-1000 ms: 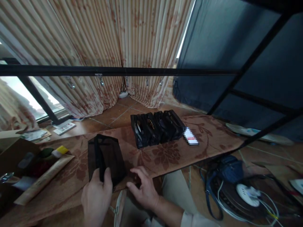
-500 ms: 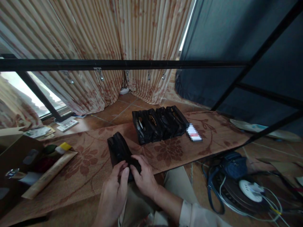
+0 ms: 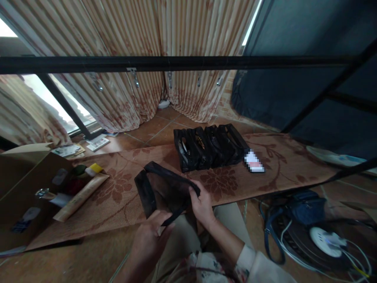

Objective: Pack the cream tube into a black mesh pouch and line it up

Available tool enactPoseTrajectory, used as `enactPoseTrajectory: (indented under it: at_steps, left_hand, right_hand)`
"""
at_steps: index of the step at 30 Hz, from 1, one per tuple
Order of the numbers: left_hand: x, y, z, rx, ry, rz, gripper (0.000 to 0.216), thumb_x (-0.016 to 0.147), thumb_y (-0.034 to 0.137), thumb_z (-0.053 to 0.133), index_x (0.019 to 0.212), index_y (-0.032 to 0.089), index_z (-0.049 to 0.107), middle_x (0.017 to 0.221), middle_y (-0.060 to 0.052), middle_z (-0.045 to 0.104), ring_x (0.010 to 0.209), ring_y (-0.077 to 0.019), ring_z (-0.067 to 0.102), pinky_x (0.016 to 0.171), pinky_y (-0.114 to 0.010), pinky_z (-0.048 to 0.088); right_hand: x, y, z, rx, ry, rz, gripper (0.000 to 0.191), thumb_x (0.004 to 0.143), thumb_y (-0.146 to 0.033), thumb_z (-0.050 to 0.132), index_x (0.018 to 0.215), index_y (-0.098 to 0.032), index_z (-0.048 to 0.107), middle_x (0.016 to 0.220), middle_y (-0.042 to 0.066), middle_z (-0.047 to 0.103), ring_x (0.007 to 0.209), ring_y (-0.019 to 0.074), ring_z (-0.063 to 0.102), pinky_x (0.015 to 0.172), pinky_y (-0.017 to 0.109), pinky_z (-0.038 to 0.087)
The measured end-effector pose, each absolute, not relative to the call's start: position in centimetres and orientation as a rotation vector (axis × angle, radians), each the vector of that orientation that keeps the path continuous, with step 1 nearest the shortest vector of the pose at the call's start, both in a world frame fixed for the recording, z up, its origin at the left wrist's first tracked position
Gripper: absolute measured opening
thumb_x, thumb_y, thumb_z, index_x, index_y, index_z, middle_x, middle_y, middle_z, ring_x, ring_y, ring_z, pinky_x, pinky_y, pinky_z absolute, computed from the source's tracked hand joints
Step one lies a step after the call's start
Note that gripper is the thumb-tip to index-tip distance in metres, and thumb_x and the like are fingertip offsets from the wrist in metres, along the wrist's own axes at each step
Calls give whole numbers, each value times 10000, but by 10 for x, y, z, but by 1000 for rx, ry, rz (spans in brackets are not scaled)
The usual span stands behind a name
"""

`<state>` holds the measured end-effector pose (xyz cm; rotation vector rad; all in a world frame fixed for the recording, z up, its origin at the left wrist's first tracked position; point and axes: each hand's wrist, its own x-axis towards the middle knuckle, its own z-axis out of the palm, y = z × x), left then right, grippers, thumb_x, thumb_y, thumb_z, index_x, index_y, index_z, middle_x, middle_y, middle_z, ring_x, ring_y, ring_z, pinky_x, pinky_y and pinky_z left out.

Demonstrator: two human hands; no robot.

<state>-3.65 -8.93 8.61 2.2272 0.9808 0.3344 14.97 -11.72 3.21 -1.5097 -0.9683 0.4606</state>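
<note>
Black mesh pouch (image 3: 165, 192) held open-mouthed, long axis left to right, both grips closed on rim: left hand (image 3: 151, 239), right hand (image 3: 203, 206). Below, floral-mat tabletop (image 3: 118, 200); far, striped curtains (image 3: 141, 78).

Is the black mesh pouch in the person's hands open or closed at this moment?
Open. The black mesh pouch has its rim spread into a wide loop, with the left hand at the near edge and the right hand at the far side.

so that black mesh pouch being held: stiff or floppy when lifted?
Probably floppy: the black mesh pouch bows between the left hand and the right hand, its rim curving. Likely light, since fingers pinch only its edges. The row of pouches on the patterned mat stands upright, so the frames may add some stiffness.
</note>
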Motion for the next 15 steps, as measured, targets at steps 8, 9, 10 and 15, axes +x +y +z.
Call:
enactPoseTrajectory:
  at_steps: [8, 9, 10, 15]
  left_hand:
    - [-61, -92, 65, 2451, 1081, 384, 257, 878, 348, 487, 1033, 230, 654, 1114, -68, 663, 1016, -207, 631, 847, -325, 523]
    - [-62, -91, 64, 2467, 1067, 365, 255, 889, 328, 466, 1032, 229, 653, 1115, -69, 663, 1017, -205, 628, 844, -331, 522]
    - [-61, -91, 63, 2476, 1052, 344, 258, 900, 306, 442, 1023, 226, 654, 1110, -70, 663, 1016, -204, 625, 839, -334, 521]
    - [-45, -91, 73, 2461, 1068, 265, 279, 909, 238, 392, 1033, 219, 642, 1124, -76, 647, 1036, -216, 591, 853, -370, 493]
  right_hand:
    - [161, -109, 39, -1540, -958, 411, 211, 863, -287, 497, 1016, -209, 619, 968, 31, 673, 921, 180, 618, 840, 312, 474]
    - [161, -106, 41, -1544, -979, 415, 217, 854, -282, 510, 1027, -210, 620, 988, 33, 673, 940, 184, 615, 857, 321, 471]
    - [159, -104, 42, -1548, -997, 421, 228, 845, -277, 522, 1041, -211, 619, 1008, 36, 672, 959, 188, 612, 875, 330, 466]
    - [150, -98, 53, -1537, -992, 431, 342, 783, -277, 615, 1120, -219, 589, 995, 43, 654, 924, 184, 610, 839, 331, 492]
